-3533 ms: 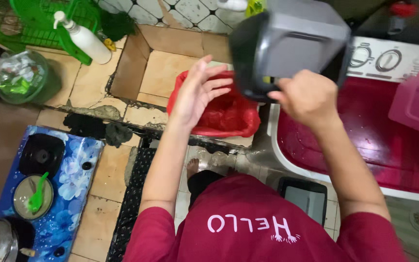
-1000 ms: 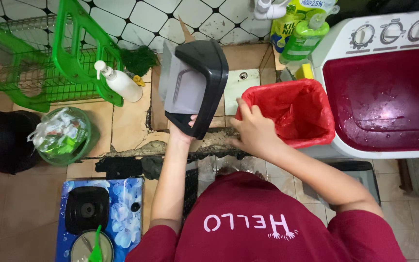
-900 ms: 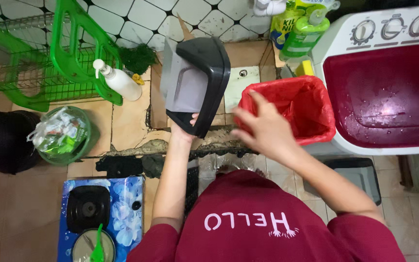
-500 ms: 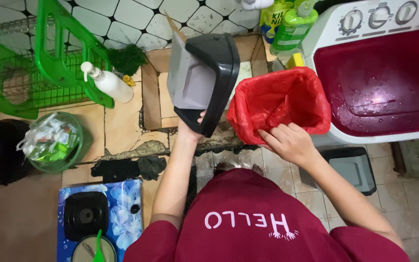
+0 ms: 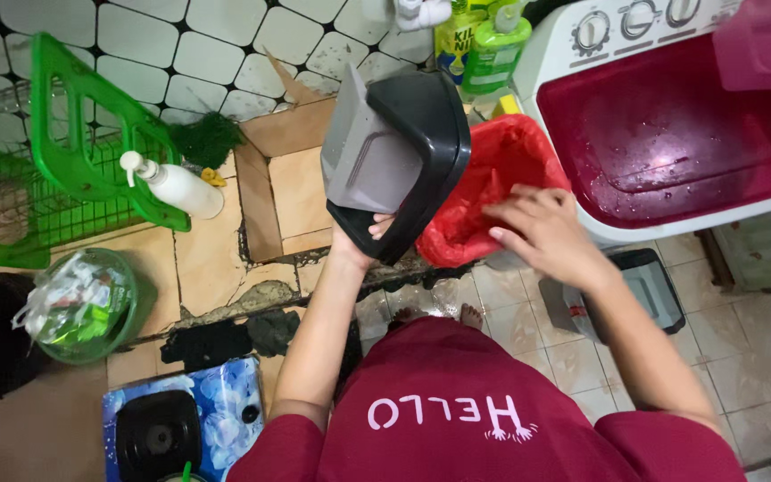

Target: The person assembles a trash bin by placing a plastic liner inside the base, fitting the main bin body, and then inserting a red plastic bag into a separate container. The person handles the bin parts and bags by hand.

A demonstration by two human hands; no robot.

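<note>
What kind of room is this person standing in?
Probably a home washing or utility corner: a twin-tub washing machine with a dark red lid, green detergent bottles beside it, and a tiled wall with a sunken tiled floor basin.

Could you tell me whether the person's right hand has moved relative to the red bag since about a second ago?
Yes. The right hand has come from the red bag's left rim, beside the grey bin, across to its near right edge.

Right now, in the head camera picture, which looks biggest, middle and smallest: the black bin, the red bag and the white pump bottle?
1. Black bin, though it is raised nearer the camera.
2. Red bag, partly hidden.
3. White pump bottle.
</note>
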